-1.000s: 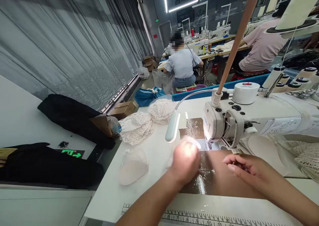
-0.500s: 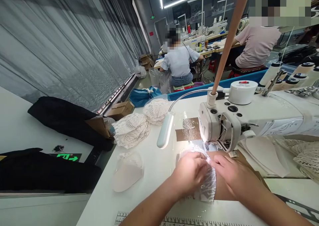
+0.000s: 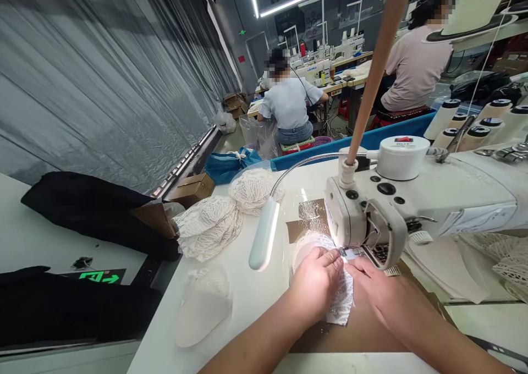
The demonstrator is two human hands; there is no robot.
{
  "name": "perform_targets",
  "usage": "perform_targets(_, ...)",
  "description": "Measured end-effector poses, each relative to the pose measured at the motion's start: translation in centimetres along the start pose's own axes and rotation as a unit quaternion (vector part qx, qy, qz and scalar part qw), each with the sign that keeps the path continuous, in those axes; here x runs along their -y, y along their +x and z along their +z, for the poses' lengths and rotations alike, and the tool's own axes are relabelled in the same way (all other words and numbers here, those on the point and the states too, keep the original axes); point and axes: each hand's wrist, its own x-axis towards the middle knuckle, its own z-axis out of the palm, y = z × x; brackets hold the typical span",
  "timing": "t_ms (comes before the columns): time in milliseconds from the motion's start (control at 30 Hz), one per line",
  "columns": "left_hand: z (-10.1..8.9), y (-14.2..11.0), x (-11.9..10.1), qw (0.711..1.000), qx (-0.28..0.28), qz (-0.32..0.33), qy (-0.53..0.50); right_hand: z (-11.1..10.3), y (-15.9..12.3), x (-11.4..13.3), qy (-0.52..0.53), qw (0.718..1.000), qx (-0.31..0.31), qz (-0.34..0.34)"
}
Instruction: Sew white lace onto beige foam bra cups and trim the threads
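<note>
A white lace piece (image 3: 341,300) lies on the brown sewing plate under the head of a white sewing machine (image 3: 346,214). My left hand (image 3: 319,280) presses down on it with curled fingers close together, left of the presser foot. The fingers of my right hand (image 3: 369,278) are closed at the right edge of the lace, just in front of the foot. Both sets of fingertips nearly meet there. A rounded part of the lace (image 3: 311,245) shows beyond my left hand. The needle point is hidden by glare and fingers.
Stacked lace cups (image 3: 210,225) and a second lace stack (image 3: 253,190) sit at the table's left. A beige cup piece (image 3: 202,313) lies nearer. A lamp (image 3: 264,236) hangs over the table. Thread cones (image 3: 474,137) stand behind the machine. Two people sit at machines farther off.
The lace has shifted under the presser foot, and more of its rounded far part shows. Both hands stay on it. The whole view has turned slightly.
</note>
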Motion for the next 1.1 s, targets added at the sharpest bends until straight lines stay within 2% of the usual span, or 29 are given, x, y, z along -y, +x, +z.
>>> perform_targets(333, -0.7, 0.6, 1.1, 1.000, 0.009, 0.024, 0.000, 0.7, -0.4, 0.4, -0.027, 0.999, 0.020, 0.024)
perform_targets(600, -1.3, 0.8, 0.8, 0.999, 0.029, -0.030, -0.026, 0.9, -0.6, 0.2, 0.002, 0.996, 0.080, 0.027)
perform_targets(833, -1.2, 0.2, 0.4, 0.995, 0.034, -0.072, 0.061, 1.0, -1.2, 0.0, 0.035, 0.994, 0.102, 0.031)
perform_targets(967, -1.2, -0.2, 0.4, 0.991, 0.056, -0.078, 0.096, 1.8, -1.6, -0.3, 0.058, 0.991, 0.117, 0.029)
perform_targets(1100, -1.4, -0.8, 0.0, 0.984, 0.058, -0.108, 0.126, 2.7, -2.3, -0.7, 0.066, 0.995, 0.079, 0.013)
